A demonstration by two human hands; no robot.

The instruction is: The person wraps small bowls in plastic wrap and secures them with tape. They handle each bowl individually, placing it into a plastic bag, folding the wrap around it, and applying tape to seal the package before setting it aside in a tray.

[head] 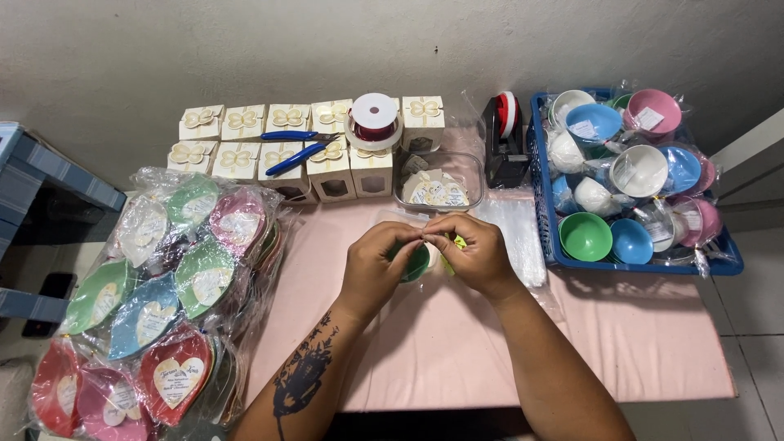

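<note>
My left hand and my right hand meet over the middle of the pink table, fingertips pinched together. Between them sits a small green bowl inside a clear plastic bag, mostly hidden by my fingers. A bit of yellow-green material shows at my right fingertips. Both hands grip the top of the bag around the bowl.
A blue basket at right holds several wrapped coloured bowls. Clear bags lie beside it. A tape dispenser, a clear tray of tags, small cream boxes, blue pliers and a ribbon spool stand behind. Wrapped leaf-shaped plates pile at left.
</note>
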